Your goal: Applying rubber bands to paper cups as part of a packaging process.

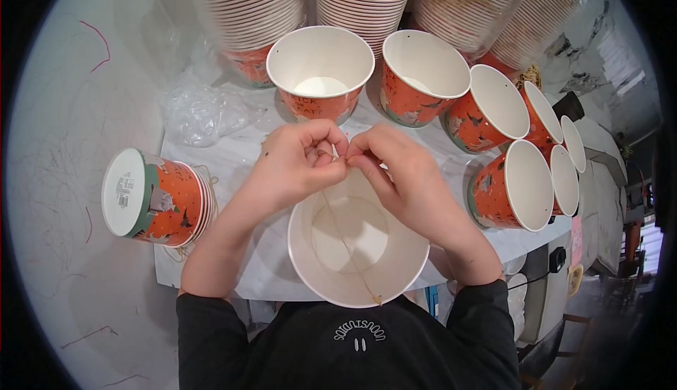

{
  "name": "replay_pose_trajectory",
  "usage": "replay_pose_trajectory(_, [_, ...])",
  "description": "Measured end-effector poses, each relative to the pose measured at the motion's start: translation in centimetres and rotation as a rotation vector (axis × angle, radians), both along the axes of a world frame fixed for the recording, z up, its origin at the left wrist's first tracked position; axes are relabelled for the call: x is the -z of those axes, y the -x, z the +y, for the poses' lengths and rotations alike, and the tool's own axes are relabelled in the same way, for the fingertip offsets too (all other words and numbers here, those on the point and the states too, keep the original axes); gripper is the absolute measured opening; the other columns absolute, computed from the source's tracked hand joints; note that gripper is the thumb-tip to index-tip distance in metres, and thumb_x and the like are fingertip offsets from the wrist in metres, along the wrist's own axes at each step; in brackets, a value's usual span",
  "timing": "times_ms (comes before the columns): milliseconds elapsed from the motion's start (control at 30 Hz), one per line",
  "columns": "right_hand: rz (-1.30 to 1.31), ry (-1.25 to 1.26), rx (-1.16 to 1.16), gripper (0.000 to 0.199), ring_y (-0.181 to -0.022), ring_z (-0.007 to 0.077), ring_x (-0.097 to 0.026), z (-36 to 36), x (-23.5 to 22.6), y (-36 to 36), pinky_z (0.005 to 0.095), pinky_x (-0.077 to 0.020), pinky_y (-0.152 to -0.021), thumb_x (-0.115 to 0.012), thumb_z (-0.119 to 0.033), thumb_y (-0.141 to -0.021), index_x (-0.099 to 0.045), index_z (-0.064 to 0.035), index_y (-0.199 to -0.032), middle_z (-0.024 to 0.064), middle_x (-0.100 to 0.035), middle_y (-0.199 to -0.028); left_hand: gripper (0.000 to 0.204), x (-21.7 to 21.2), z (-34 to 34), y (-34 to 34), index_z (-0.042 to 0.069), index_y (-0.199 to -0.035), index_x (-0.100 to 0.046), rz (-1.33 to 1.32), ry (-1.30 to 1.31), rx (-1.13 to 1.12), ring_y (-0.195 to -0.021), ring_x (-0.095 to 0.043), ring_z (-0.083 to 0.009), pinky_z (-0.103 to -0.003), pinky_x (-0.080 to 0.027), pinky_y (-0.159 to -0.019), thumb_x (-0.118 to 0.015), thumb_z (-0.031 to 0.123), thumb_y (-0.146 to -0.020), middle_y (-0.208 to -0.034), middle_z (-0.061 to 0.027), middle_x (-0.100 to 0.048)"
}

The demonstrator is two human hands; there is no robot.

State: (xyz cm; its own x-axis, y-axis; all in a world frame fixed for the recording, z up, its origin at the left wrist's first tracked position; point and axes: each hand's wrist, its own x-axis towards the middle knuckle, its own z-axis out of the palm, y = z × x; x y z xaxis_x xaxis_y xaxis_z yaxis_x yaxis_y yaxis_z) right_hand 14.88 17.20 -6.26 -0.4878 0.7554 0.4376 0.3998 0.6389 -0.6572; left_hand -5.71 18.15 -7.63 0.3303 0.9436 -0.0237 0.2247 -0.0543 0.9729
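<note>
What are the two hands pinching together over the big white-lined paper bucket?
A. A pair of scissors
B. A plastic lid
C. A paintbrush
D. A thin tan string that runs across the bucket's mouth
D: both the left hand and the right hand meet at the far rim of the bucket, fingertips pinching a thin tan string that stretches across the opening to the near rim.

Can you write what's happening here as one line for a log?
left hand: pinching thin tan string | right hand: pinching same string | string: crosses open white paper bucket | nearby: orange printed paper buckets, sideways stack
</note>
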Motion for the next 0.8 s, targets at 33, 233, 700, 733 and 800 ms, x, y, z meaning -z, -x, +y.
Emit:
replay_pose_trajectory(33, [0.016, 0.001, 0.025, 0.011, -0.087, 0.0385, -0.061, 0.0, 0.0, 0.0, 0.0455, -0.0496, -0.075, -0.066, -0.005, -0.091, -0.061, -0.0003, -0.099, 0.0170, -0.061, -0.092, 0.007, -0.1, 0.0, -0.2, 0.004, -0.089, -0.068, 0.027, -0.062, -0.038, -0.058, -0.040, 0.0004, -0.021, -0.031, -0.052, -0.071, 0.005, -0.082, -0.063, 0.0089, -0.047])
replay_pose_trajectory(233, [0.103, 0.049, 0.075, 0.010, -0.084, 0.0345, -0.064, 0.5, -0.1, -0.5, 0.0400, -0.0508, -0.073, -0.065, -0.003, -0.092, -0.061, 0.0000, -0.100, 0.0154, -0.062, -0.090, 0.010, 0.1, -0.3, -0.4, 0.004, -0.090, -0.071, -0.002, -0.262, -0.129, -0.058, -0.036, -0.0011, -0.023, -0.029, -0.052, -0.077, 0.007, -0.083, -0.067, 0.0073, -0.045])
replay_pose_trajectory(700, [0.151, 0.274, 0.030, 0.008, -0.085, 0.0116, -0.060, 1.5, 0.0, -0.7, 0.0278, -0.0489, -0.077, -0.067, -0.004, -0.097, -0.062, 0.0010, -0.101, 0.0045, -0.065, -0.091, 0.009, 0.4, -0.3, -0.7, 0.001, -0.089, -0.072, -0.005, -0.335, -0.165, -0.061, -0.043, -0.0033, -0.023, -0.035, -0.054, -0.077, 0.005, -0.083, -0.072, 0.0030, -0.052])
replay_pose_trajectory(733, [0.165, 0.253, 0.026, 0.008, -0.082, 0.0175, -0.062, 1.5, 0.2, -0.6, 0.0308, -0.0493, -0.074, -0.067, -0.005, -0.096, -0.061, 0.0008, -0.099, 0.0077, -0.064, -0.089, 0.009, 0.4, -0.3, -0.7, 0.000, -0.088, -0.072, -0.001, -0.351, -0.170, -0.061, -0.044, -0.0035, -0.024, -0.035, -0.054, -0.077, 0.005, -0.083, -0.071, 0.0025, -0.052])
replay_pose_trajectory(800, [0.178, 0.233, 0.020, 0.009, -0.078, 0.0234, -0.063, 1.4, 0.4, -0.5, 0.0339, -0.0498, -0.071, -0.066, -0.005, -0.095, -0.060, 0.0006, -0.097, 0.0110, -0.063, -0.086, 0.009, 0.4, -0.4, -0.9, 0.000, -0.088, -0.072, 0.012, -0.358, -0.186, -0.060, -0.045, -0.0041, -0.024, -0.036, -0.054, -0.077, 0.004, -0.082, -0.071, 0.0019, -0.052])
